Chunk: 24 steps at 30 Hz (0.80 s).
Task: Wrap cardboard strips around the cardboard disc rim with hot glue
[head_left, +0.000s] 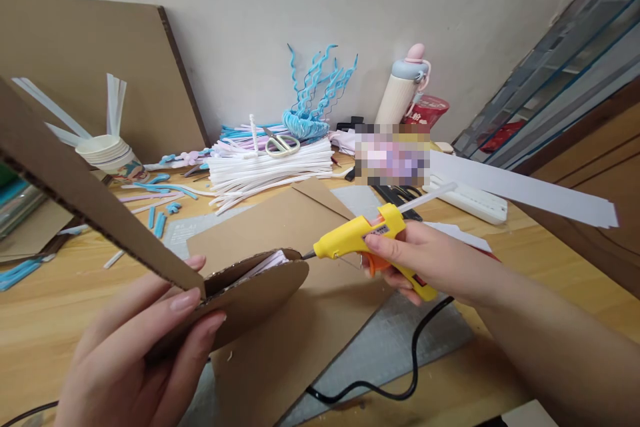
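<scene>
Yellow glue gun point(361, 232), nozzle point(309, 254) at the rim of paired cardboard discs point(257, 303), long strip point(100, 202) at their left.

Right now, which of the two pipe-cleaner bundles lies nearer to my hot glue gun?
The white bundle. It lies in front of the blue-and-purple bundle, closer to the yellow hot glue gun in your right hand.

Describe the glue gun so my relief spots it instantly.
On the wooden table, find the large brown cardboard sheet. Over its right side, the right hand holds the glue gun. Unlike the cardboard, it is bright yellow, with an orange trigger and a translucent glue stick protruding behind.
</scene>
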Each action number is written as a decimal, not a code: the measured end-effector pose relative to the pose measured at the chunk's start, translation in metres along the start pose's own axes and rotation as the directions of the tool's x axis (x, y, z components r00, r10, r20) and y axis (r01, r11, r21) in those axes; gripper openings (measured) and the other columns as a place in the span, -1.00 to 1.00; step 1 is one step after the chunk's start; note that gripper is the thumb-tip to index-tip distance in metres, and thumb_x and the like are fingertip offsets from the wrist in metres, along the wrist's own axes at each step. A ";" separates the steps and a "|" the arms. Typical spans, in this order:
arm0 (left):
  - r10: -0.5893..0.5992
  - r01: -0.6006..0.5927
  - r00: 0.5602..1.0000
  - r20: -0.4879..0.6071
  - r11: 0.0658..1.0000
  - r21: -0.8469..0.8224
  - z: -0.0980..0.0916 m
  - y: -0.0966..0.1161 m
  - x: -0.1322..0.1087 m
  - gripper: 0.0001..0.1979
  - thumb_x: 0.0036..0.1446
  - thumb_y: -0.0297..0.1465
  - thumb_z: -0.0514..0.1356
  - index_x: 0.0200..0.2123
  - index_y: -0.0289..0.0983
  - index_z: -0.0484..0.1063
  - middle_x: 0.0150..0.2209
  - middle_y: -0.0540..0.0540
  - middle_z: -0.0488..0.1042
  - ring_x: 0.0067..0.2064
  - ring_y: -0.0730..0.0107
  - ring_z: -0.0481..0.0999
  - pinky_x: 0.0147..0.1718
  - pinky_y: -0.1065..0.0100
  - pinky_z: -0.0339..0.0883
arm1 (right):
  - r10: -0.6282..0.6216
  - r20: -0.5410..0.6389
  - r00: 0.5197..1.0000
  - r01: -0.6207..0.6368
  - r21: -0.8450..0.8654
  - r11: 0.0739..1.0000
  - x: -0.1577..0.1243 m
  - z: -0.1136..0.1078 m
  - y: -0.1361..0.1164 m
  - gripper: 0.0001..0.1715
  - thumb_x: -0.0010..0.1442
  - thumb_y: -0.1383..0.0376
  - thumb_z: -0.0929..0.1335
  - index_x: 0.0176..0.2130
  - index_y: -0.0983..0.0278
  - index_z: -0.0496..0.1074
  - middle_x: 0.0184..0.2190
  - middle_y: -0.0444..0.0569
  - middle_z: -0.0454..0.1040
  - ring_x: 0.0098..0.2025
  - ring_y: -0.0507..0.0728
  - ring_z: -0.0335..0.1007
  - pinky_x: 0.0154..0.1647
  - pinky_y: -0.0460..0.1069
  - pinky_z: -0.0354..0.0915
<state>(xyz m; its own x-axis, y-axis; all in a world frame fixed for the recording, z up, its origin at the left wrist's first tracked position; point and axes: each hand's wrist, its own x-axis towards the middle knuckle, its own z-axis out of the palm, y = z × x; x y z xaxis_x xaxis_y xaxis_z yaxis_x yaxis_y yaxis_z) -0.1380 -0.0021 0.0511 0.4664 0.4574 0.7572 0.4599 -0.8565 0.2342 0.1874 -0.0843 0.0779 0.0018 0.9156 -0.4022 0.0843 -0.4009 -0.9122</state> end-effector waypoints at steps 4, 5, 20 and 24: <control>-0.032 0.032 0.999 -0.002 0.999 -0.002 0.001 -0.002 0.002 -0.27 0.15 -0.56 0.28 0.31 0.11 0.24 0.16 0.01 0.51 0.02 0.28 0.61 -0.08 0.25 0.58 | 0.097 -0.016 0.995 -0.091 0.228 0.969 0.008 0.006 0.014 -0.52 0.20 -0.08 0.44 -0.33 0.27 0.38 -0.50 -0.19 0.36 -0.64 -0.08 0.22 -0.74 -0.18 0.22; -0.028 0.028 1.000 -0.012 1.000 0.005 0.001 -0.002 0.004 -0.33 0.16 -0.55 0.28 0.28 0.06 0.29 0.14 0.00 0.53 0.01 0.30 0.62 -0.07 0.27 0.58 | 0.120 -0.012 0.993 -0.113 0.249 0.962 0.010 0.008 0.017 -0.54 0.24 -0.07 0.41 -0.33 0.26 0.36 -0.53 -0.22 0.32 -0.65 -0.07 0.20 -0.75 -0.18 0.21; 0.056 -0.055 0.998 0.009 0.995 -0.089 0.002 0.002 0.008 -0.59 0.20 -0.62 0.24 0.08 -0.19 0.36 0.13 -0.07 0.50 0.11 0.43 0.57 0.08 0.46 0.48 | -0.009 -0.136 0.991 -0.033 -0.300 0.953 0.002 0.015 -0.021 -0.71 0.09 0.08 0.53 -0.47 0.22 0.55 -0.49 -0.04 0.48 -0.47 0.09 0.29 -0.51 -0.06 0.28; 0.000 0.002 1.000 0.015 0.990 -0.140 0.003 0.001 0.004 -0.52 0.19 -0.64 0.25 0.12 -0.14 0.36 0.14 -0.09 0.52 0.09 0.36 0.60 0.04 0.40 0.54 | -0.499 -0.176 0.848 0.461 -0.218 0.860 -0.009 0.042 -0.082 -0.41 0.06 -0.01 0.53 0.05 0.08 0.48 -0.07 -0.05 0.51 -0.28 0.13 0.49 -0.35 0.00 0.46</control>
<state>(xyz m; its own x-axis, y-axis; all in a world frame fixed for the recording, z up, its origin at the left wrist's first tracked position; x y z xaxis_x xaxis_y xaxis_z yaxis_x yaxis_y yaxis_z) -0.1335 -0.0004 0.0527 0.4775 0.4610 0.7480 0.3503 -0.8806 0.3192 0.1383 -0.0610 0.1533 0.1352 0.9825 0.1278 0.2911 0.0839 -0.9530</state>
